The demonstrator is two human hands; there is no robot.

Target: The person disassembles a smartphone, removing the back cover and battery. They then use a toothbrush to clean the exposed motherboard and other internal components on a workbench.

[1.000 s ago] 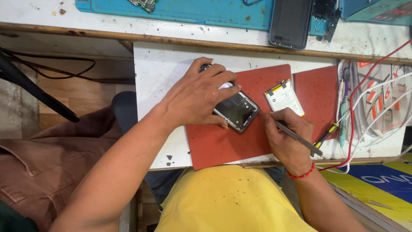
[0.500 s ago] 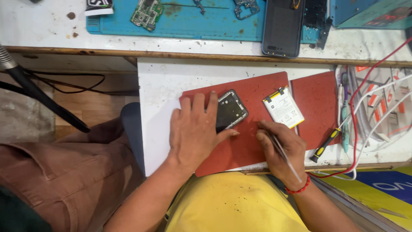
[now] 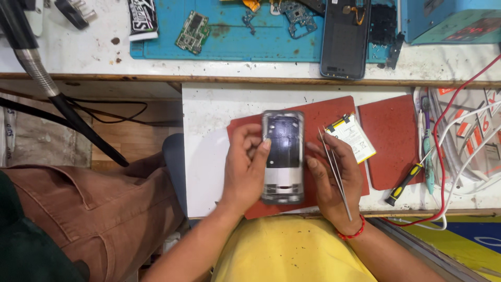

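An opened phone with its back removed lies lengthwise over a red mat on a white pull-out shelf. My left hand grips the phone's left edge, fingers curled over it. My right hand rests against the phone's right side and holds thin metal tweezers, their tips pointing away from me. A white flat battery lies on the mat just beyond my right hand.
A second red mat, a yellow-handled screwdriver and red and white cables lie to the right. On the bench behind, a blue mat carries circuit boards and a dark phone. A person in brown trousers sits at the left.
My left hand has lifted and turned the phone from a slanted position to lengthwise in front of me. My right hand shifted left beside it, and the view moved down.
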